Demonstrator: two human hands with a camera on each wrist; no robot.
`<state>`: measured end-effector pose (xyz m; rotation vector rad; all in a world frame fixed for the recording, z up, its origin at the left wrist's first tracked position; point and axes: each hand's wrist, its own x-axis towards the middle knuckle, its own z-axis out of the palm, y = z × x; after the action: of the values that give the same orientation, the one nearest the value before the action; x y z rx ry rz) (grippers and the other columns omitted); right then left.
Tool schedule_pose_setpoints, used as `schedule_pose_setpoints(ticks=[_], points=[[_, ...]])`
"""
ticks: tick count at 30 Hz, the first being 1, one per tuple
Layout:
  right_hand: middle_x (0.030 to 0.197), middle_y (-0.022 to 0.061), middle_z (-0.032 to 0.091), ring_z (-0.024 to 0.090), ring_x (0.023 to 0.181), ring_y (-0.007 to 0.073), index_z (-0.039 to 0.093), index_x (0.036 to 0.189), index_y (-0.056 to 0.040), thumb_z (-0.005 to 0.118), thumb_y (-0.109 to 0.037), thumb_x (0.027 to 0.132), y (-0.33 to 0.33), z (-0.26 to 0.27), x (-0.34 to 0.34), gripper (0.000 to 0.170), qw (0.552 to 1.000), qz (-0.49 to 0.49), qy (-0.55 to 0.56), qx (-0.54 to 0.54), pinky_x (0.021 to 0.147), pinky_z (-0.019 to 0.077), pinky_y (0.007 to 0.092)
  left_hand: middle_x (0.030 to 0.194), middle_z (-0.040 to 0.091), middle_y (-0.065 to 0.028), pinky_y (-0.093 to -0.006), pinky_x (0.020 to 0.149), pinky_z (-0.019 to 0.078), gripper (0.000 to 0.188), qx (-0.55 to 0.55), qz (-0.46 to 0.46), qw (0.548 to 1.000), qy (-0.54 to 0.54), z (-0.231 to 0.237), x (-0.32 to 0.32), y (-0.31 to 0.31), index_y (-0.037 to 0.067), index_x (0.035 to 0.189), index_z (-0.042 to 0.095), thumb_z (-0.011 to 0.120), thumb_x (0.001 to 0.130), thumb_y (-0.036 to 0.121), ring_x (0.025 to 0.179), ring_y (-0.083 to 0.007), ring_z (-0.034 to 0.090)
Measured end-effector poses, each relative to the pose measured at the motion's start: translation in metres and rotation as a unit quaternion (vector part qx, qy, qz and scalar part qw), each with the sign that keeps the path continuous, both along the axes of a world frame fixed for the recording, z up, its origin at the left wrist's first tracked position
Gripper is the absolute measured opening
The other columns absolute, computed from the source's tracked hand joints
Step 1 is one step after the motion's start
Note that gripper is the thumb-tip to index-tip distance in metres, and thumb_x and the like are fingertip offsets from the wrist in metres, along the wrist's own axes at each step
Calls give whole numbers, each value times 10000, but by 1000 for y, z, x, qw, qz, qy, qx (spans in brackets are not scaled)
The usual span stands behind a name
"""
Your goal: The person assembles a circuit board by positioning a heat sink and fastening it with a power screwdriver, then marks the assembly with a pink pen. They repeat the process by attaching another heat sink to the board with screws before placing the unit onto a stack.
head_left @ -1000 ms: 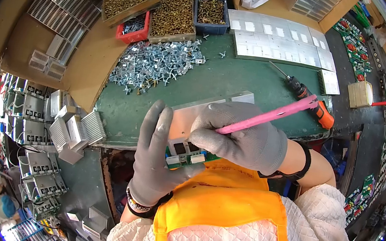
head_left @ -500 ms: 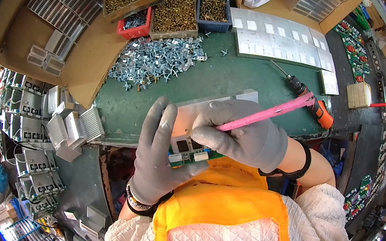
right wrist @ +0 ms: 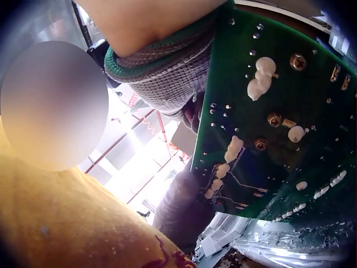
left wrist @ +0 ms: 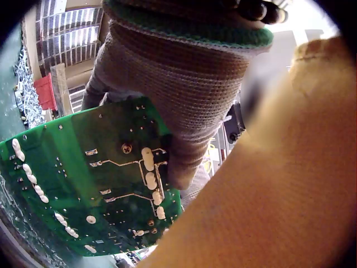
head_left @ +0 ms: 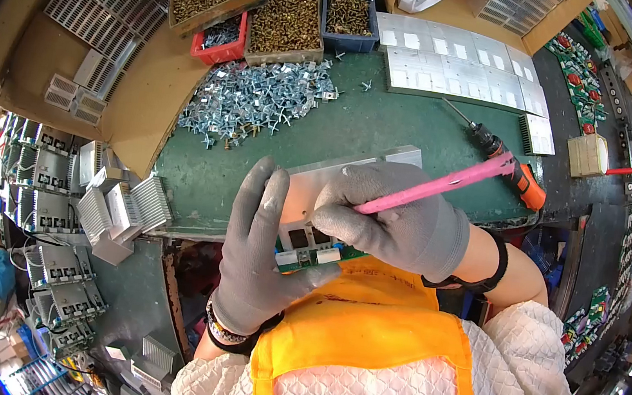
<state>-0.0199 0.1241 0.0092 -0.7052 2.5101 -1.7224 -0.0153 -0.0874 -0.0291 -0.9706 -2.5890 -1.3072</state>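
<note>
My gloved left hand point(head_left: 259, 246) holds the left side of a green circuit board point(head_left: 329, 256) fixed to a flat silver metal plate point(head_left: 300, 196). Its fingers reach up along the plate and the thumb lies at the near edge. In the left wrist view the board's soldered underside point(left wrist: 72, 173) shows white blobs, with the thumb at its edge. Also gloved, my right hand point(head_left: 408, 221) pinches a pink-wrapped, pen-like tool point(head_left: 444, 185) slanting up to the right. The tool's lower end is hidden behind the fingers. Screw heads dot the underside point(right wrist: 268, 151) in the right wrist view.
Bins of brass-coloured screws point(head_left: 286, 24) stand at the back beside a pile of small metal clips point(head_left: 260, 104). An orange-and-black power screwdriver point(head_left: 513, 166) lies right, below rows of silver blocks point(head_left: 457, 77). Finned heat sinks point(head_left: 122, 205) sit at left.
The left hand and the board have shifted very slightly in the head view over the last second. The right hand keeps its hold on the pink tool. A background person at far left has moved.
</note>
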Motion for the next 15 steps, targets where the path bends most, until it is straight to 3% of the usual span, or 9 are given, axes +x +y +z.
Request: schedule_pose_setpoints(ticks=[13, 15], points=[[764, 97, 627, 608, 682, 270, 631, 839, -40, 614, -208, 928, 0, 2, 2, 191, 999, 10, -28, -33, 607, 463, 338, 1419, 371, -303, -481, 1016, 429, 1049, -6, 4, 1000, 13, 1, 1, 2, 2, 1438, 345, 887, 599, 320, 1280, -465, 437], [762, 96, 625, 607, 680, 264, 631, 828, -39, 612, -198, 925, 0, -2, 2, 187, 1000, 3, 13, -10, 606, 463, 333, 1416, 373, -305, -481, 1015, 429, 1042, -9, 6, 1000, 17, 1, 2, 2, -3, 1433, 347, 882, 607, 339, 1277, -466, 440]])
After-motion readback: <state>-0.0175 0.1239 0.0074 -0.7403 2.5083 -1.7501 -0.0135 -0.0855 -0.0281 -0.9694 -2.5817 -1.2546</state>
